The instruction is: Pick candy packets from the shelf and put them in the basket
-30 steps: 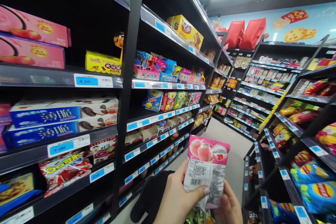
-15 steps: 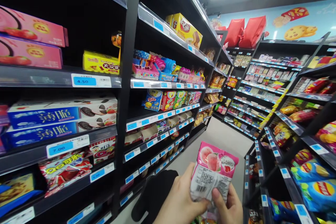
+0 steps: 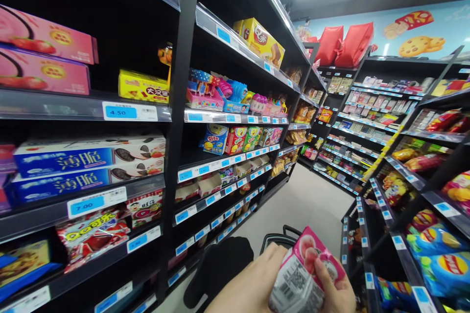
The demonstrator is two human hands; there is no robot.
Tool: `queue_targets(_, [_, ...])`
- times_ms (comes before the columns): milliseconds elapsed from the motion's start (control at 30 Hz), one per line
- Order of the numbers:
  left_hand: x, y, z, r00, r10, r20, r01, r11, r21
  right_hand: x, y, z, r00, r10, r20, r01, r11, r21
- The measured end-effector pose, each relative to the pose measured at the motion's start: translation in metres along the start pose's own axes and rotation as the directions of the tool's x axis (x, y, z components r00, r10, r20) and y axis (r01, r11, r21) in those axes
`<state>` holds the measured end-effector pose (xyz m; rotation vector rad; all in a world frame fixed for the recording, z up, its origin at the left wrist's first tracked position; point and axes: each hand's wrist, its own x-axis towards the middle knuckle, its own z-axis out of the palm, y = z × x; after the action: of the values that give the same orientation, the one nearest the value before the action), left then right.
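Observation:
A pink and silver candy bag (image 3: 299,274), with peach pictures and a barcode on its back, is held between my hands low in the view. My left hand (image 3: 253,279) grips its left side, and its fingertips are hidden behind the bag. My right hand (image 3: 336,286) pinches the right side, thumb across the printed front. The bag is tilted, its lower end near the bottom edge of the picture. Just beyond it shows a dark basket handle (image 3: 281,237).
A black shelf rack on the left carries blue biscuit boxes (image 3: 88,161), a yellow box (image 3: 143,86) and a red candy bag (image 3: 91,234). Chip bags (image 3: 440,254) line the right shelves. Between them runs a grey floor aisle (image 3: 301,200). A dark rounded shape (image 3: 220,269) lies beside my left hand.
The candy bag has dropped lower and tilted to the right. My right thumb has shifted up onto its pink part. The basket handle has come into sight behind it.

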<state>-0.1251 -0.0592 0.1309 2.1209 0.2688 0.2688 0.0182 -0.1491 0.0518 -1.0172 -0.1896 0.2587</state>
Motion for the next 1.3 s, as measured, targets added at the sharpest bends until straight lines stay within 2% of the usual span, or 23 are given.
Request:
queue_targets(133, [0.001,-0.002,0.001,1.000,0.021,-0.003,-0.021,1.000,0.016,0.001,0.001,-0.001,0.989,-0.084,-0.118,0.070,0.990,-0.122])
queue_targets(267, [-0.001,0.001,-0.006,1.000,0.023,-0.001,-0.023,0.998,-0.067,-0.001,0.009,0.003,0.978,-0.127,-0.165,0.111,0.988,-0.107])
queue_targets(400, [-0.006,-0.001,-0.008,0.997,-0.010,-0.081,0.006,0.999,-0.052,-0.002,0.018,0.006,0.995,-0.021,-0.102,0.028,0.997,0.074])
queue_targets(467, [-0.007,-0.003,-0.007,0.996,-0.008,-0.093,0.004,0.999,-0.049,-0.001,0.019,0.006,0.996,0.000,-0.092,0.010,0.994,0.105])
queue_targets(600, [-0.004,-0.007,-0.005,0.996,-0.031,-0.080,0.028,0.999,-0.041,0.001,0.018,0.001,0.988,0.012,-0.154,-0.002,0.998,0.064])
queue_targets(700, [0.000,-0.011,-0.006,0.987,-0.084,-0.139,0.078,0.996,-0.050,0.006,0.015,-0.004,0.971,0.046,-0.233,-0.019,0.993,0.118])
queue_targets(833, [0.010,-0.020,-0.006,0.953,-0.144,-0.267,0.048,0.941,-0.336,0.013,0.011,-0.010,0.961,0.038,-0.275,0.034,0.967,0.252])
queue_targets(900, [0.015,-0.024,-0.005,0.936,-0.165,-0.310,-0.019,0.857,-0.515,0.015,0.010,-0.013,0.962,-0.001,-0.272,0.068,0.969,0.239])
queue_targets(967, [0.018,-0.025,-0.004,0.905,-0.193,-0.380,-0.099,0.771,-0.629,0.014,0.009,-0.016,0.972,-0.044,-0.231,0.081,0.984,0.157])
queue_targets(1033, [0.019,-0.026,-0.003,0.857,-0.236,-0.459,-0.163,0.720,-0.674,0.012,0.008,-0.018,0.987,-0.080,-0.140,0.088,0.994,0.057])
queue_targets(1133, [0.018,-0.025,-0.004,0.804,-0.269,-0.530,-0.207,0.709,-0.674,0.011,0.006,-0.018,0.996,-0.090,-0.015,0.090,0.996,-0.027])
queue_targets(1200, [0.017,-0.026,-0.003,0.789,-0.272,-0.551,-0.213,0.720,-0.660,0.011,0.005,-0.017,0.995,-0.095,-0.022,0.095,0.995,-0.033])
queue_targets(1300, [0.017,-0.027,-0.002,0.771,-0.255,-0.583,-0.218,0.755,-0.618,0.011,0.004,-0.014,0.990,-0.099,-0.097,0.102,0.995,0.024])
